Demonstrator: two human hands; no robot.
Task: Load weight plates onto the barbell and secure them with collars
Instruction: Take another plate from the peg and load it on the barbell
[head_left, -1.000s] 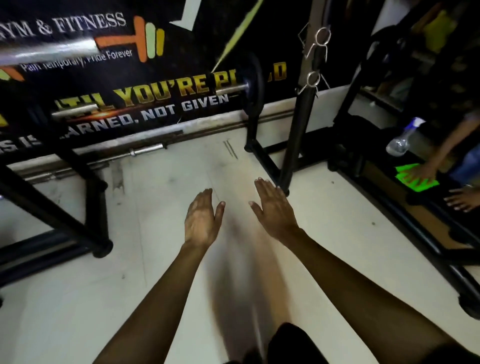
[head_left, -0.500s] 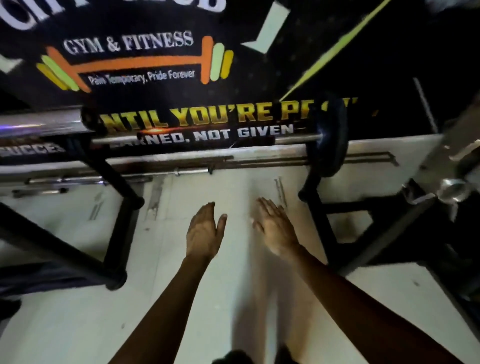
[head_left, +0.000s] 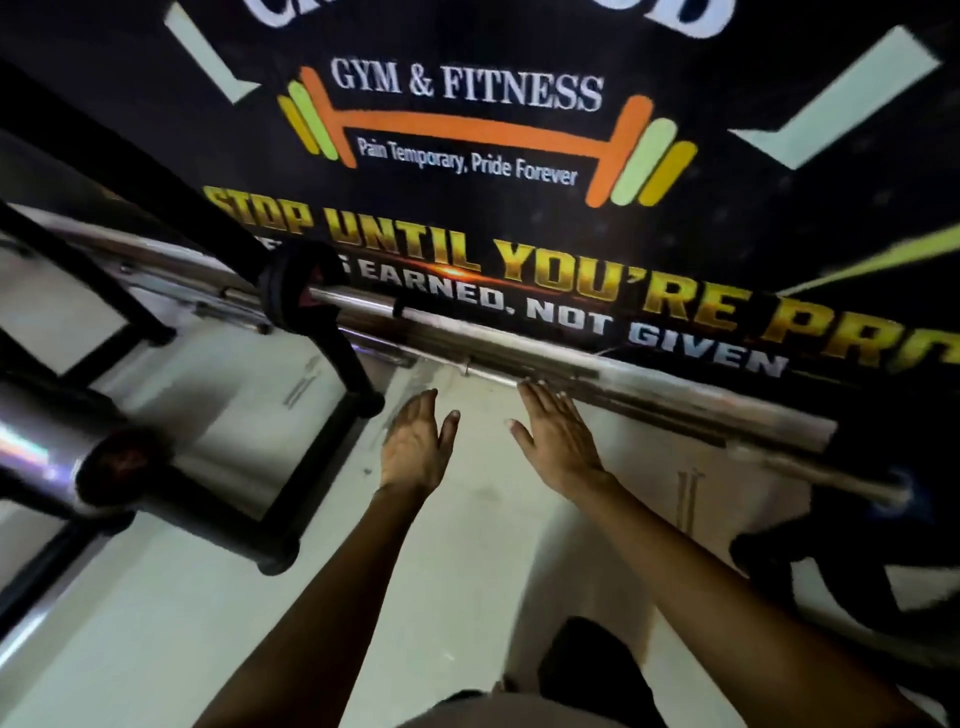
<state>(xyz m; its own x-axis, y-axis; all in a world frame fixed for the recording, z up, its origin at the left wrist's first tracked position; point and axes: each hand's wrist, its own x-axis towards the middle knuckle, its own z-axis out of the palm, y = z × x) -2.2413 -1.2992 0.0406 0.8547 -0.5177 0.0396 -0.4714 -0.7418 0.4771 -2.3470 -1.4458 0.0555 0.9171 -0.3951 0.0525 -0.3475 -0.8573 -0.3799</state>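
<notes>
My left hand (head_left: 415, 441) is open and flat. Its fingers are straight and close together, the thumb sticks out to the side, and it holds nothing. My right hand (head_left: 558, 441) is open and flat too, with straight fingers and nothing in it.

Both hands are in the middle of the frame with their backs up. They are side by side with a gap between them, over the pale floor (head_left: 467, 561). Both arms reach up from the bottom of the frame.

The long shiny barbell (head_left: 649, 387) is just above the hands. It runs on a slant from left of the middle down toward the right edge. The tips of my right fingers come up to the lower edge of the bar. I cannot tell if they touch it. My left hand is a little below the bar and apart from it.

The left part of the bar sits in a dark hook (head_left: 298, 283) on the black rack (head_left: 228, 525), which fills the left side of the frame. A thick shiny tube (head_left: 36, 441) shows at the left edge, and it is blurry.

A black banner (head_left: 467, 130) with an orange barbell picture and gold words fills the top of the frame, behind the bar. A dark round shape (head_left: 831, 582) at the lower right is too blurry to name.
</notes>
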